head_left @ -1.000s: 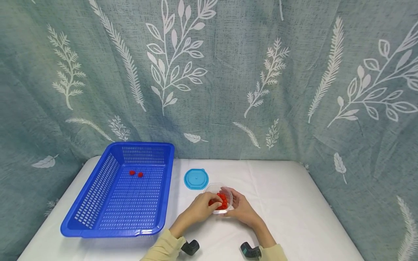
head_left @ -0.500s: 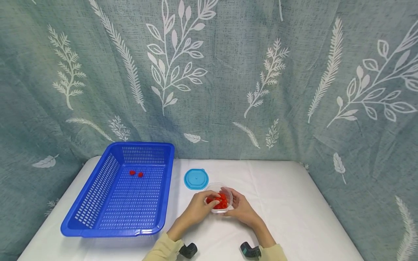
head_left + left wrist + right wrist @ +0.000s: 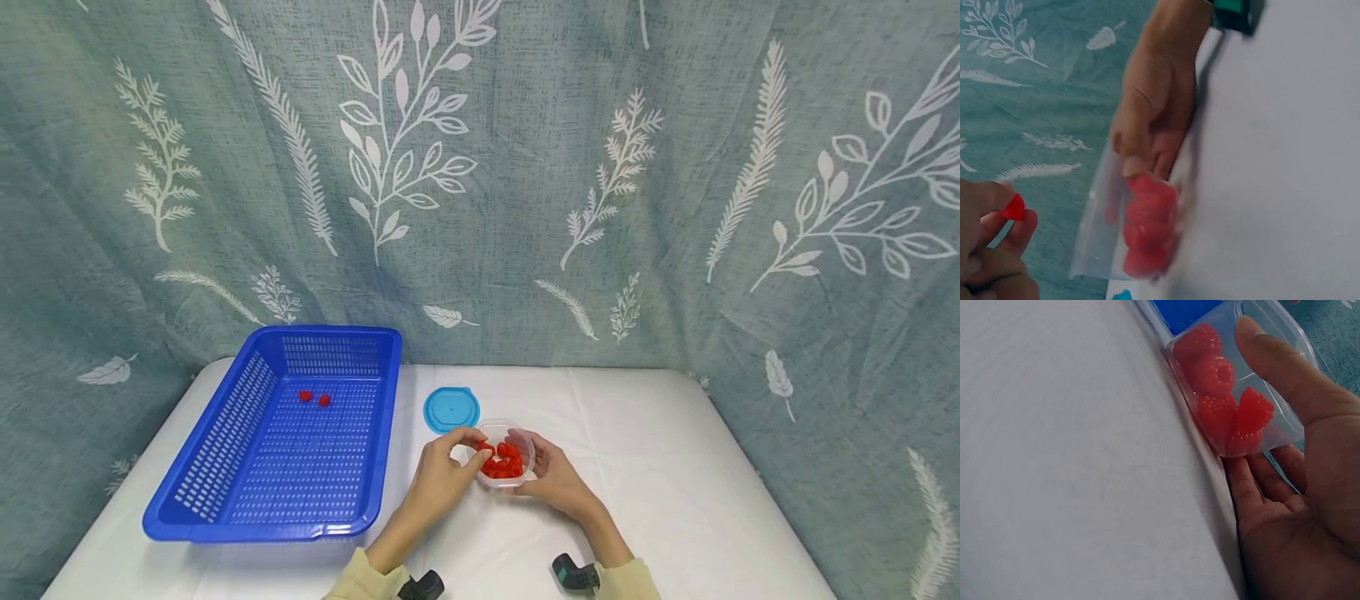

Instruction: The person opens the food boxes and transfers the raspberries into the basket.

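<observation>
In the head view my left hand (image 3: 441, 477) is at the left rim of a clear plastic container (image 3: 491, 429). Between its thumb and fingertips it pinches a red raspberry (image 3: 1015, 207), plain in the left wrist view. My right hand (image 3: 561, 482) grips the container from the right, with the thumb (image 3: 1272, 359) on the near wall and fingers around the far side and below. Several raspberries (image 3: 1213, 375) lie inside the container, partly hidden by its wall glare. The container is upright, slightly blurred in the left wrist view.
A blue plastic basket (image 3: 273, 533) stands on the left of the white-covered table (image 3: 645, 467), with two raspberries (image 3: 324, 400) on its floor. Behind the container lies a round-cornered light blue lid (image 3: 452, 409). A patterned green curtain (image 3: 525, 208) hangs along the back and sides.
My left hand has come up out of the container toward its left rim, now with a raspberry in its fingertips. The right hand and the container have barely moved.
</observation>
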The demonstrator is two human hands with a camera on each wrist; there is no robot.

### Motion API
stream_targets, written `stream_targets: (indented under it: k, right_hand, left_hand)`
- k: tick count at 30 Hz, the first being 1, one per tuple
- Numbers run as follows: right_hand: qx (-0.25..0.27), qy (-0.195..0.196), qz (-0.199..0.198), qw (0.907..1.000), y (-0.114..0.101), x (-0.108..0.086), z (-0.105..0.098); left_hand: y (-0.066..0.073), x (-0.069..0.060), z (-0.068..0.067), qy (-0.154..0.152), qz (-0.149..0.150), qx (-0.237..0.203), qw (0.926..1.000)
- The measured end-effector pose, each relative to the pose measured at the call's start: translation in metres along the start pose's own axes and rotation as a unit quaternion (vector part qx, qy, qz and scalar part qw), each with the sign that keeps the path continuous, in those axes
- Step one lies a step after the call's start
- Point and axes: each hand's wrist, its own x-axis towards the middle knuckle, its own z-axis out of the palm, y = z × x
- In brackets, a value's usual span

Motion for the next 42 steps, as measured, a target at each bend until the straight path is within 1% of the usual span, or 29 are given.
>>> stream_targets:
  k: [3,8,11,14,17,20,22,24,26,29,33,36,39,42]
  right_hand:
    - [-0.002,-0.001,0.0,1.0,-0.001,-0.001,0.0]
    - [-0.003,-0.004,-0.008,1.0,-0.001,-0.001,-0.001]
    - [-0.002,-0.006,-0.017,0.9998,0.0,0.0,0.0]
    - [-0.004,-0.007,-0.028,0.9996,0.001,0.001,0.001]
    - [-0.011,-0.006,-0.031,0.9995,0.0,0.001,0.003]
    - [-0.024,-0.003,-0.027,0.9994,-0.001,0.001,0.004]
    - [-0.028,-0.002,-0.029,0.9992,-0.002,0.0,0.005]
    - [-0.033,0.0,-0.031,0.999,-0.002,0.0,0.005]
    - [-0.033,0.002,-0.034,0.9989,-0.003,-0.001,0.004]
    - [-0.035,0.004,-0.033,0.9988,-0.003,-0.001,0.004]
    - [-0.038,0.002,-0.03,0.9988,-0.002,-0.001,0.003]
    - [-0.037,0.002,-0.029,0.9989,-0.001,-0.001,0.004]
    - [-0.037,0.007,-0.028,0.9989,-0.001,-0.001,0.004]
    - [-0.038,0.01,-0.02,0.999,-0.001,-0.001,0.004]
  left_hand:
    - [0.009,-0.006,-0.005,-0.012,-0.002,-0.01,0.9999]
    - [0.024,-0.018,-0.014,-0.042,-0.01,-0.023,0.9988]
    - [0.034,-0.024,-0.024,-0.056,-0.02,-0.034,0.9977]
    - [0.043,-0.031,-0.036,-0.062,-0.034,-0.047,0.9964]
    - [0.049,-0.038,-0.051,-0.056,-0.051,-0.055,0.9956]
    - [0.053,-0.044,-0.067,-0.041,-0.07,-0.057,0.9951]
    - [0.054,-0.048,-0.077,-0.028,-0.074,-0.062,0.9949]
    - [0.054,-0.049,-0.088,-0.015,-0.072,-0.071,0.9948]
    - [0.054,-0.05,-0.098,-0.003,-0.063,-0.082,0.9946]
    - [0.052,-0.048,-0.112,0.015,-0.041,-0.093,0.9947]
    - [0.053,-0.047,-0.131,0.036,-0.008,-0.091,0.9952]
    - [0.056,-0.045,-0.147,0.056,0.027,-0.087,0.9943]
    - [0.057,-0.043,-0.164,0.075,0.069,-0.082,0.9915]
    - [0.054,-0.039,-0.179,0.084,0.101,-0.08,0.9881]
